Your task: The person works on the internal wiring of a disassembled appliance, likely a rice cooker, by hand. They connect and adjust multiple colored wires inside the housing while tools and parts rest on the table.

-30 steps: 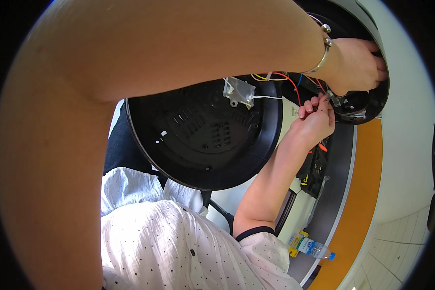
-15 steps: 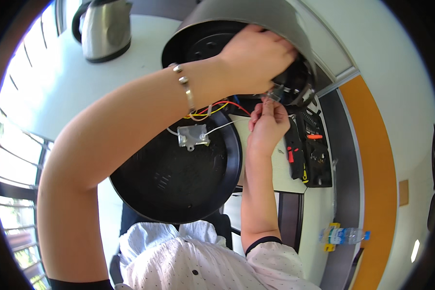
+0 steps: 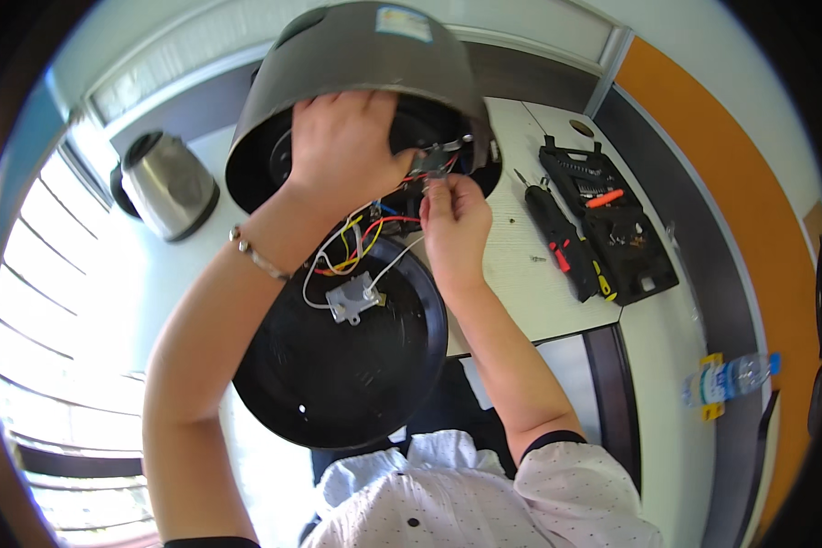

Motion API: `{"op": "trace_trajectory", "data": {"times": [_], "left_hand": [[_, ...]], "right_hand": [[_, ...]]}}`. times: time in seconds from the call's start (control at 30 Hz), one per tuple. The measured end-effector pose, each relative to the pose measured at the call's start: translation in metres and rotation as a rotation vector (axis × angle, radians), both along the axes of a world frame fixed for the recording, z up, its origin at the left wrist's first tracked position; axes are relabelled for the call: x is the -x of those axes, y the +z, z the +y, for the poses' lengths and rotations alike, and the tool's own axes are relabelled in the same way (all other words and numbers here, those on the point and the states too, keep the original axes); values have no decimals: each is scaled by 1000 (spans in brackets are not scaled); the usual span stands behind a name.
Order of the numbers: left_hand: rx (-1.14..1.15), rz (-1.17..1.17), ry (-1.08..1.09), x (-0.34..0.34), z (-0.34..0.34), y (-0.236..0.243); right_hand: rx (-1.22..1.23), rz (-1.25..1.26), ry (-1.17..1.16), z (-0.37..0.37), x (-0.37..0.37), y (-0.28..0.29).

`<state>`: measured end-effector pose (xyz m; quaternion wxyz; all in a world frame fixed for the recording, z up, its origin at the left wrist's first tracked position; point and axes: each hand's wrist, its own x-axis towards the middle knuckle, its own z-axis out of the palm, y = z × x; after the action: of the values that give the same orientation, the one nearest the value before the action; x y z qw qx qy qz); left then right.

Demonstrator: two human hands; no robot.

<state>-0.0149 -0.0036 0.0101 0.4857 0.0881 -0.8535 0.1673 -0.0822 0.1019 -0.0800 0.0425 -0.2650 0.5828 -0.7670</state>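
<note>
A grey-brown rounded appliance housing (image 3: 356, 55) lies tipped with its black inside toward me. My left hand (image 3: 338, 146) reaches into it, fingers stretched under the rim with their tips hidden, thumb against a small dark part (image 3: 429, 163) at the opening's right side. Below this part, my right hand (image 3: 457, 215) pinches a small piece too covered to name; a white wire runs down from there. Nearer me is a round black base (image 3: 338, 384), bearing a flat metal box (image 3: 352, 297) with white leads. Red, yellow and white wires (image 3: 361, 242) link base and housing.
A steel kettle (image 3: 169, 187) stands at left. At right are a black tool case (image 3: 644, 247) with an orange-handled tool (image 3: 605, 198), and a black-red screwdriver (image 3: 557, 242). A loose screw (image 3: 537, 258) lies on the table (image 3: 511, 301). A plastic bottle (image 3: 735, 376) is further right.
The view has shifted, bringing more of the housing and tool case into sight. Both hands stay at the same side of the opening, and the left hand's fingers show more upright inside it.
</note>
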Motion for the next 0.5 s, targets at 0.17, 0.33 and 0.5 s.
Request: {"op": "trace_trajectory", "data": {"times": [0.17, 0.33, 0.5], "left_hand": [[8, -13, 36, 2, 5, 1], [69, 0, 34, 4, 2, 3], [73, -11, 17, 5, 5, 3]], "right_hand": [[-59, 117, -79, 0, 4, -4], [-74, 235, -149, -2, 5, -5], [-82, 243, -157, 4, 5, -1]]}}
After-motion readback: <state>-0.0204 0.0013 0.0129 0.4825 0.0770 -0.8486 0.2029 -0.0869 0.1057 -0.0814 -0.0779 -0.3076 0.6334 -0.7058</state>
